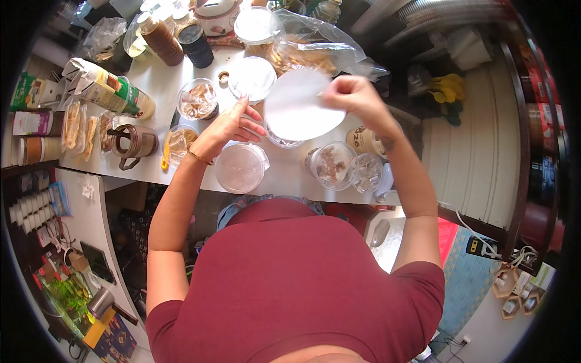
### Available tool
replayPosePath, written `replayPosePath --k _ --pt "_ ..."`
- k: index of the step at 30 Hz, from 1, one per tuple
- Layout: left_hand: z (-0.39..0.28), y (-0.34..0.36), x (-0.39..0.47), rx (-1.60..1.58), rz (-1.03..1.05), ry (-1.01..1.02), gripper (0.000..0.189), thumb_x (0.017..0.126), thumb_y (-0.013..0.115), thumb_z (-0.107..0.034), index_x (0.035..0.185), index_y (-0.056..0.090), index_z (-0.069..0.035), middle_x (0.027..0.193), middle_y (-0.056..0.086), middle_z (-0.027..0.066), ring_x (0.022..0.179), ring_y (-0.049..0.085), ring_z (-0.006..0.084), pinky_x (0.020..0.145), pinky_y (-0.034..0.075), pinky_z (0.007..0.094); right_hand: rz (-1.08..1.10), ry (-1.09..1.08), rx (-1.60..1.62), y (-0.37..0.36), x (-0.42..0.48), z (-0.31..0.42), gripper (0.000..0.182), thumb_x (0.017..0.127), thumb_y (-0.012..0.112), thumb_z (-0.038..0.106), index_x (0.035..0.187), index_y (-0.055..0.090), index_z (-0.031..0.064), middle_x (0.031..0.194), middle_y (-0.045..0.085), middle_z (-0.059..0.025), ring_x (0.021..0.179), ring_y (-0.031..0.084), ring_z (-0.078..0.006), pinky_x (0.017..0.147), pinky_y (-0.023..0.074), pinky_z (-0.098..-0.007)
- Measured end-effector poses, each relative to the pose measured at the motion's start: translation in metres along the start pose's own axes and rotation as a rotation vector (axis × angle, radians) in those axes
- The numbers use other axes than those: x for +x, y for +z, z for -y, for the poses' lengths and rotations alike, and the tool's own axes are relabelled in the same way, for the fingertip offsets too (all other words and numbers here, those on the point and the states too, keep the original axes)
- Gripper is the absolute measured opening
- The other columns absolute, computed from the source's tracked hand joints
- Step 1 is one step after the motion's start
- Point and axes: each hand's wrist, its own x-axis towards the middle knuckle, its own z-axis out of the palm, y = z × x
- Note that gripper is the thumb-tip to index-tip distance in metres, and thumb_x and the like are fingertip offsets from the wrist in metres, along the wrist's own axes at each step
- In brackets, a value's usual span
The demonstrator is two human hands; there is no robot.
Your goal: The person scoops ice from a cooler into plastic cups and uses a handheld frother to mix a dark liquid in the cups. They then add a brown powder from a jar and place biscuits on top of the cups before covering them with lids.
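Observation:
My right hand [356,97] pinches the edge of a thin round white sheet or lid [302,109], raised above the counter and slightly blurred. Under it shows the rim of a clear plastic cup [285,142]; the disc hides most of that cup. My left hand [240,120] hovers beside the disc, fingers apart and holding nothing. Below my left hand stands a round plastic tub with a translucent lid [239,169]. Just beyond its fingers is a white-lidded round tub [252,78]. Clear cups of ice and brown drink [198,99] [181,141] are left of my left hand.
Right of centre stand a cup with brown-flecked topping [337,165], an ice-filled cup [368,172] and a printed cup [361,138]. A brown jar mug [136,141] and a carton [109,90] stand left. Bottles [163,41] and a clear bag [304,56] are at the back.

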Motion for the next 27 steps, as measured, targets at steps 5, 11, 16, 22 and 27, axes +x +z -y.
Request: replayPosePath --k 5,11,16,22,27 --pt "0.011 0.004 0.008 0.191 -0.028 0.129 0.028 0.088 0.06 -0.028 0.092 0.053 -0.001 0.078 0.064 0.0088 0.07 0.062 0.0123 0.067 0.049 0.0237 -0.104 0.02 -0.516 0.026 0.009 -0.019 0.033 0.069 0.077 0.026 0.083 0.065 -0.0011 0.07 0.063 -0.0064 0.063 0.06 -0.0133 0.06 0.0482 -0.0296" --pt "0.022 0.001 0.009 0.156 -0.02 0.141 0.022 0.084 0.065 -0.019 0.09 0.054 0.0 0.077 0.064 0.0078 0.069 0.06 0.0103 0.065 0.048 0.0225 -0.546 0.003 -0.426 -0.086 0.015 0.01 0.025 0.079 0.069 0.027 0.088 0.066 0.0031 0.072 0.065 -0.0061 0.056 0.062 -0.0102 0.047 0.0485 -0.0247" --pt "0.019 0.002 0.015 0.141 0.025 0.111 0.02 0.088 0.062 -0.025 0.087 0.056 -0.005 0.081 0.061 0.0003 0.073 0.058 0.0059 0.069 0.047 0.0213 -0.592 0.303 -1.361 -0.265 0.007 -0.064 0.036 0.06 0.078 0.021 0.088 0.062 0.0044 0.092 0.064 -0.0166 0.093 0.06 -0.0329 0.079 0.0476 -0.0391" --pt "0.022 -0.004 0.014 0.08 0.013 0.069 0.021 0.088 0.061 -0.025 0.087 0.056 -0.005 0.081 0.061 0.0 0.073 0.058 0.0056 0.069 0.046 0.0209 -0.575 0.346 -1.134 -0.277 -0.004 -0.047 0.056 0.055 0.083 0.025 0.097 0.054 0.0003 0.1 0.059 -0.0179 0.094 0.058 -0.0295 0.078 0.0471 -0.0381" --pt "0.014 0.003 0.011 0.226 -0.01 0.057 0.024 0.088 0.061 -0.026 0.088 0.058 -0.003 0.079 0.061 0.0009 0.071 0.058 0.0065 0.067 0.048 0.0214 -0.73 -0.039 -0.949 -0.125 -0.042 0.06 0.079 0.057 0.082 0.025 0.125 0.047 0.0069 0.115 0.051 -0.0199 0.104 0.054 -0.0329 0.088 0.0457 -0.0374"
